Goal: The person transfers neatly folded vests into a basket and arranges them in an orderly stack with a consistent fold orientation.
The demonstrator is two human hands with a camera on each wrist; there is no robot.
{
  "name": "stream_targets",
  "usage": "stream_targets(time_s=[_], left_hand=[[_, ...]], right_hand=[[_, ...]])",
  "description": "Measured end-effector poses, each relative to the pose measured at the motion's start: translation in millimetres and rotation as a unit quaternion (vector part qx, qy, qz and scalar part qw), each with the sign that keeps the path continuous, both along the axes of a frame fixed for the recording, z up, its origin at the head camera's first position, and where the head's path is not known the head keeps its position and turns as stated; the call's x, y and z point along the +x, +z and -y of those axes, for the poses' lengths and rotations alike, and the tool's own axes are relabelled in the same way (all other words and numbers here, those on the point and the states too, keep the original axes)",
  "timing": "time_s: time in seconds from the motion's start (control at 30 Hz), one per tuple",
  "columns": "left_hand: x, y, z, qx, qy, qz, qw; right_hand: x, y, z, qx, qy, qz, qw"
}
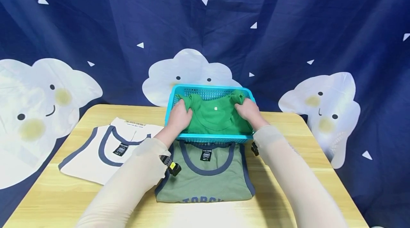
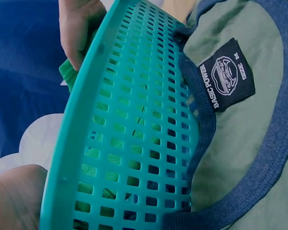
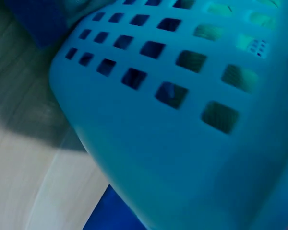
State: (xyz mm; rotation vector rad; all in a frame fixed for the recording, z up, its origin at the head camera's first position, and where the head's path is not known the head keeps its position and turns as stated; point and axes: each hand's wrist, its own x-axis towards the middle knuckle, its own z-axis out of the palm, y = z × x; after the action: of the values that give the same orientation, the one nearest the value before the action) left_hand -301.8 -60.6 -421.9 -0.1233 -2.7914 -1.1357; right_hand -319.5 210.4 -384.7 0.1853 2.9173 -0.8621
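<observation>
A green shirt (image 1: 215,115) lies in a turquoise plastic basket (image 1: 214,138), its neckline toward the near side and a small pale label at its collar. My left hand (image 1: 179,116) grips the shirt's left shoulder over the basket. On the other side my right hand (image 1: 249,111) pinches the bunched right shoulder. In the left wrist view the perforated basket wall (image 2: 129,120) hides most of the shirt. The right wrist view is filled by the basket's corner (image 3: 149,134), and the right hand is hidden there.
In front of the basket lies a folded sage-green tank top (image 1: 208,181) with navy trim. To its left is a white tank top (image 1: 93,160), partly behind my left forearm. All rest on a wooden table (image 1: 294,125), with a navy cloud-print curtain (image 1: 224,14) behind.
</observation>
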Motion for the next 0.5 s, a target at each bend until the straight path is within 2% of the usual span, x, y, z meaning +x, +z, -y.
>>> stream_targets(time_s=[0.33,0.5], left_hand=[[-2.5,-2.2,-2,-0.032,-0.004,0.018,0.9993],[-4.6,-3.5,-3,-0.050,0.006,0.026,0.9984]], right_hand=[[-2.4,-10.1,-1,0.039,-0.001,-0.001,0.999],[-3.8,-17.7,0,0.047,-0.013,-0.011,0.999]])
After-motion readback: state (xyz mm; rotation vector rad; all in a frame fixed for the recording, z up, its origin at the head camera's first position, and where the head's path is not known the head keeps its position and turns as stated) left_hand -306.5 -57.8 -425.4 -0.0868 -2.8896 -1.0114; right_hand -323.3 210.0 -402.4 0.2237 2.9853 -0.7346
